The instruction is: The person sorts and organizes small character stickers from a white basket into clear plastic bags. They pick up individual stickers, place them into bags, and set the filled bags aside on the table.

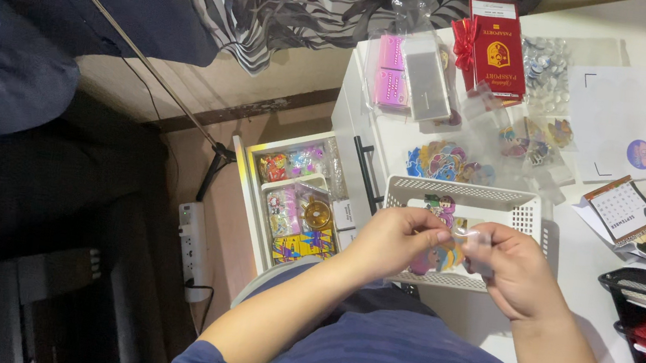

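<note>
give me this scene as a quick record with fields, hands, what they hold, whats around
left hand: left hand pinches one end of a small clear plastic sleeve
right hand: right hand grips the other end of it
under the hands: white perforated basket holding colourful stickers
surface: white table
beyond the basket: loose sticker pile, red booklet, pink case
right side: paper sheet with round purple stickers, small calendar card
left of table: open drawer filled with packets
</note>
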